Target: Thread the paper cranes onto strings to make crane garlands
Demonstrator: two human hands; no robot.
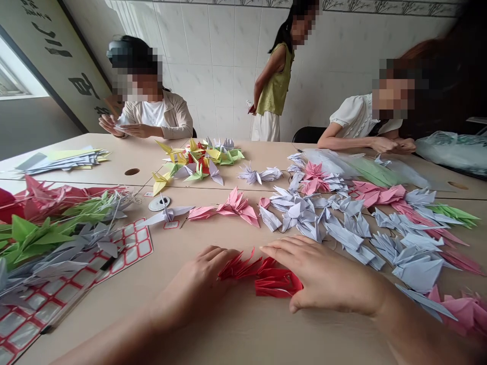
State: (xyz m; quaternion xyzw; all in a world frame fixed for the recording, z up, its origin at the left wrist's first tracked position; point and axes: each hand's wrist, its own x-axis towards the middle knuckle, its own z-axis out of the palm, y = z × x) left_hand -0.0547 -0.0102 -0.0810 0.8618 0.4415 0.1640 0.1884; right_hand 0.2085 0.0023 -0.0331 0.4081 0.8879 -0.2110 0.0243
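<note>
Several folded red paper cranes [277,283] lie bunched on the table between my two hands. My left hand [201,274] is closed on the left end of the bunch, its fingertips partly hidden behind the paper. From the right, my right hand [331,276] cups the other end, with the fingers over the far side and the thumb on the near side. Just beyond my hands rest pink paper cranes [238,207] and a heap of pale blue paper cranes [299,213].
Strung green cranes [36,235] lie on a red-gridded plastic pouch [131,248] at left. Paper sheets [64,159] and mixed-colour cranes [198,159] sit farther back. Two seated people [177,111] [352,119] work across the table [213,329]; another person [276,81] stands behind.
</note>
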